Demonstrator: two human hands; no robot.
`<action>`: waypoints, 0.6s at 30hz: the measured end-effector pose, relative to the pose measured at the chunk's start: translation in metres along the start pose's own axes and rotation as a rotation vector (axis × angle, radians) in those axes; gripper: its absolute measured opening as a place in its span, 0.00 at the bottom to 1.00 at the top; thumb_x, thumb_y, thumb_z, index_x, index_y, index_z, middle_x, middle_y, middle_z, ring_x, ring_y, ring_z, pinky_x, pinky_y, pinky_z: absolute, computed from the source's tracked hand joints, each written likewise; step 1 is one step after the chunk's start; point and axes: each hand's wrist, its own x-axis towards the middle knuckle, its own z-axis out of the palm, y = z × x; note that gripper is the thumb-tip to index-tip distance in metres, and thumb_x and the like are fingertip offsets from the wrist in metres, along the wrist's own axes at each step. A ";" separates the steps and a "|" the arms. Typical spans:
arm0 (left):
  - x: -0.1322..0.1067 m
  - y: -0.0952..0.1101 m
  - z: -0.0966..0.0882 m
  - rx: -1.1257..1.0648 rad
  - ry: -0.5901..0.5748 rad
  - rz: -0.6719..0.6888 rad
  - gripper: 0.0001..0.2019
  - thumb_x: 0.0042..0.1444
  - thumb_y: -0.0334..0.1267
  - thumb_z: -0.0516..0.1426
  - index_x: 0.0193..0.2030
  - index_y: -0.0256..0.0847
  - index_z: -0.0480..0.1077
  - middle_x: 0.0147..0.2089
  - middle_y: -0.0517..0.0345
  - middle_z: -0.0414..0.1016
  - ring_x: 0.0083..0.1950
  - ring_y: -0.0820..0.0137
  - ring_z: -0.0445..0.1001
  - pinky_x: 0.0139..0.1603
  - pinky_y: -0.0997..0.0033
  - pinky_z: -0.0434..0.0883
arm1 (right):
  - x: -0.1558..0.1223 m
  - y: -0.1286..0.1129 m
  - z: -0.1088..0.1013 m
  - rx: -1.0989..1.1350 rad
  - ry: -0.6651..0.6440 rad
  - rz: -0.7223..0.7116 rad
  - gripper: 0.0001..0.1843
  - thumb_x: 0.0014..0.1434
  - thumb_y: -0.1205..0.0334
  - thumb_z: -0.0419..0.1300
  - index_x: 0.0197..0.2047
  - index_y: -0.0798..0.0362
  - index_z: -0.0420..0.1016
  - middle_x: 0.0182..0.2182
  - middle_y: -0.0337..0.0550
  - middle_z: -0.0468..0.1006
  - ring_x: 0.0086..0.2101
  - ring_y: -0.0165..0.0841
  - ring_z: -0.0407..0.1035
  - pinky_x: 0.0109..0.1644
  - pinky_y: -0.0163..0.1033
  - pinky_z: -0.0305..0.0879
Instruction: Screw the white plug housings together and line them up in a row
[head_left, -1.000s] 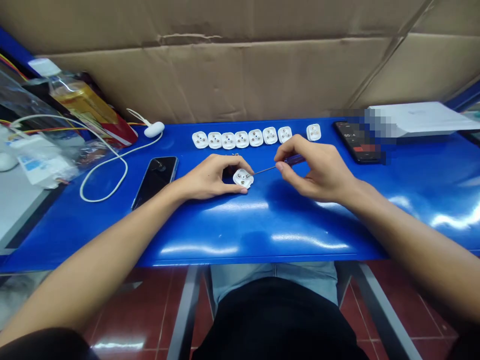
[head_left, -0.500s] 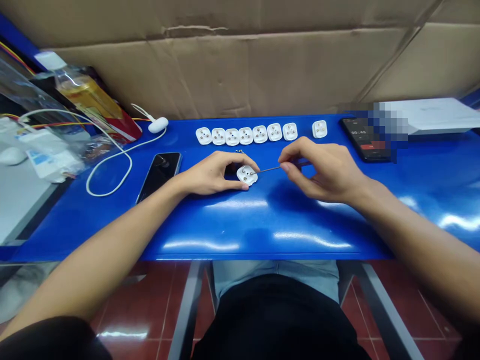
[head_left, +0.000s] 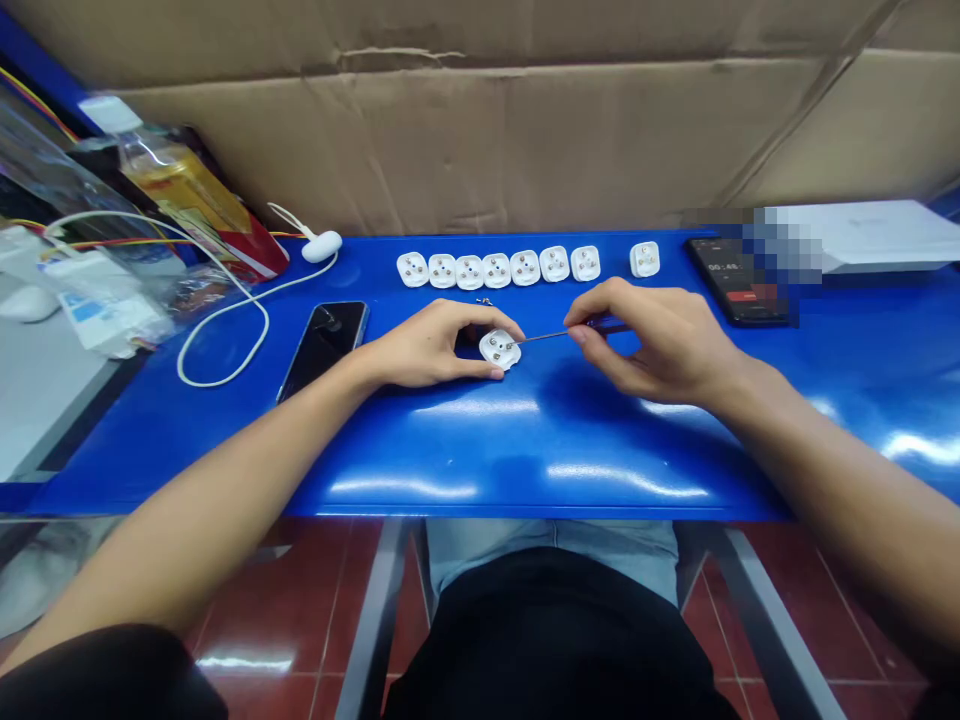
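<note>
1. white plastic, a three-terminal plug housing (head_left: 500, 350), sits at the middle of the blue table (head_left: 525, 470) in the head view, open face up, presumably so the metal inside can be reached.
2. the left hand (head_left: 427, 345) has thumb and forefinger clamped on its edges from one side, i'd guess to stop it turning while leaving the top clear.
3. across from it, the right hand (head_left: 660, 335) has its fingertips pinched on a thin screwdriver (head_left: 544, 337), laid low and nearly level; the tip looks to be at a terminal, though i can't tell whether they touch.
4. small metal pieces (head_left: 485, 301) lie just behind the left fingers, probably for easy picking.
5. seven similar housings (head_left: 496, 270) line the back, an eighth (head_left: 645, 259) apart, perhaps to keep them sorted.
</note>
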 end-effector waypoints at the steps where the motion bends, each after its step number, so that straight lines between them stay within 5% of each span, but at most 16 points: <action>1: 0.000 0.000 0.001 0.005 0.012 -0.005 0.25 0.62 0.51 0.68 0.62 0.43 0.79 0.59 0.52 0.83 0.58 0.58 0.80 0.60 0.63 0.73 | 0.000 0.000 0.000 -0.004 0.007 -0.011 0.05 0.67 0.65 0.60 0.46 0.49 0.74 0.37 0.41 0.84 0.33 0.36 0.79 0.36 0.38 0.72; 10: 0.002 0.002 0.004 0.023 0.084 -0.067 0.24 0.60 0.55 0.69 0.57 0.42 0.81 0.53 0.52 0.85 0.51 0.59 0.81 0.52 0.63 0.74 | 0.000 -0.001 0.001 -0.028 0.004 0.014 0.05 0.68 0.63 0.59 0.46 0.48 0.76 0.36 0.42 0.85 0.33 0.38 0.80 0.37 0.40 0.73; 18: 0.001 -0.001 0.002 0.005 0.040 -0.045 0.25 0.59 0.54 0.69 0.58 0.43 0.80 0.56 0.53 0.84 0.54 0.59 0.81 0.56 0.63 0.73 | 0.000 0.000 0.002 -0.022 0.030 -0.010 0.05 0.68 0.64 0.60 0.47 0.50 0.75 0.37 0.42 0.84 0.33 0.37 0.80 0.37 0.40 0.74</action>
